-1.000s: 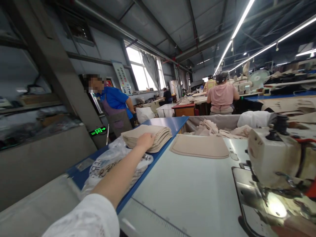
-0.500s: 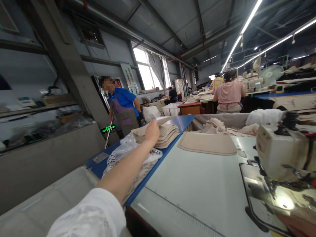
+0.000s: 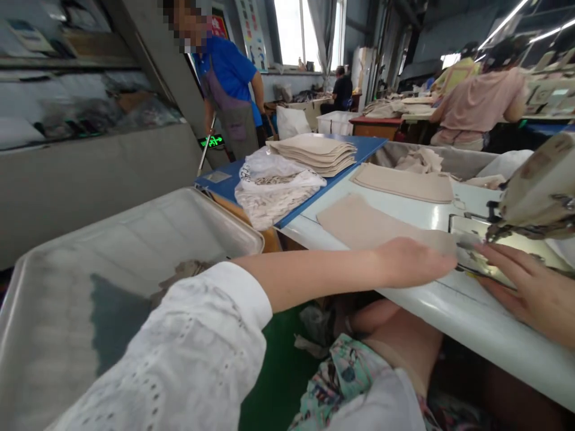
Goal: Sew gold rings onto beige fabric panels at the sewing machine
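My left hand [image 3: 415,262] is at the near edge of a flat beige fabric piece [image 3: 359,222] lying on the pale sewing table; its fingertips are blurred, and it appears to grip that edge. My right hand [image 3: 525,281] has its fingers stretched out beside the needle area of a sewing machine [image 3: 539,185]. A small whitish patch near those fingertips is too blurred to name. Behind, a stack of beige fabric pieces [image 3: 314,151] rests on a blue board, and stitched beige panels [image 3: 404,182] lie on the table.
A clear plastic bag of pieces [image 3: 274,188] sits before the stack. At left stands a large whitish bin [image 3: 148,218] with scraps inside. A cloth-lined trough [image 3: 453,157] holds fabric behind the table. One person in blue [image 3: 233,75] stands beyond; others sit farther back.
My left hand has come from the stack to the machine, bringing a beige piece onto the table. My right hand has come into view. The camera has tilted down.
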Demonstrator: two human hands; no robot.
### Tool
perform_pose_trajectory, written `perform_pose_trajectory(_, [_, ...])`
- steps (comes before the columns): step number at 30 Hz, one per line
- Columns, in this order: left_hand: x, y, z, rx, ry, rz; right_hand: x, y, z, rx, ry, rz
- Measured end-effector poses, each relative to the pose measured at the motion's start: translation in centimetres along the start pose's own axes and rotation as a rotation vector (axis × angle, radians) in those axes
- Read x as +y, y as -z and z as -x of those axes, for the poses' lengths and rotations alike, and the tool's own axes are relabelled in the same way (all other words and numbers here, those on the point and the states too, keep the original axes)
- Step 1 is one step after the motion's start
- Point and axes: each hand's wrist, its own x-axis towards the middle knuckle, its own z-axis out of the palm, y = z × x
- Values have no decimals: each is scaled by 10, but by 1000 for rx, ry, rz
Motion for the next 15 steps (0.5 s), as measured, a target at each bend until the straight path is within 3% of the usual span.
perform_pose_trajectory(3, [4, -1, 12, 37, 47, 106, -27, 9, -12, -31, 252, 91])
perform_pose_trajectory(6, [-2, 11, 38, 89, 111, 208, -53, 13, -24, -85, 339, 61])
perform_pose_trajectory(11, [-5, 19, 121, 380, 298, 386, -62, -2, -25, -102, 211, -7])
perform_pose_trajectory(13, [-2, 9, 163, 511, 464, 466, -62, -8, -21, -88, 155, -33])
perform_pose_trajectory(15, [2, -17, 203, 587, 709, 565, -65, -9, -20, -94, 128, -56])
